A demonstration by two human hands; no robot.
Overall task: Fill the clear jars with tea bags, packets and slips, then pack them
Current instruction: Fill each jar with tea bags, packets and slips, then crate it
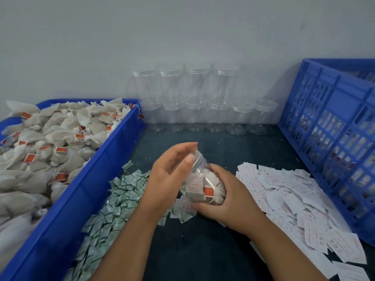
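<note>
Head view, one filled jar (205, 183) in hand, tilted, lid end up and to the left, body packed with tea bags, one red tag showing through the wall. Right hand (229, 197): fingers curled round the lower body of the jar, gripping it from the right and beneath. Left hand (170, 175): fingers nearly straight and slightly blurred, reaching over the far side of the lid (199, 161), thumb lying against its near side; whether they press the lid cannot be told. Left of the left fingers: blue bin (113, 151) heaped with loose tea bags (60, 138), white pouches with red tags on strings. Below the left fingers, beside the bin wall: pile of green-and-white packets (113, 199) on the dark table (203, 244). Right of the right fingers: spread of white printed slips (294, 195), a few reaching under the jar. Beyond both sets of fingers, against the wall: empty clear jars (203, 102) with lids on, stacked in two tiers. Far right of the right fingers: blue slotted crate (334, 118), contents indistinct through the slots.
</note>
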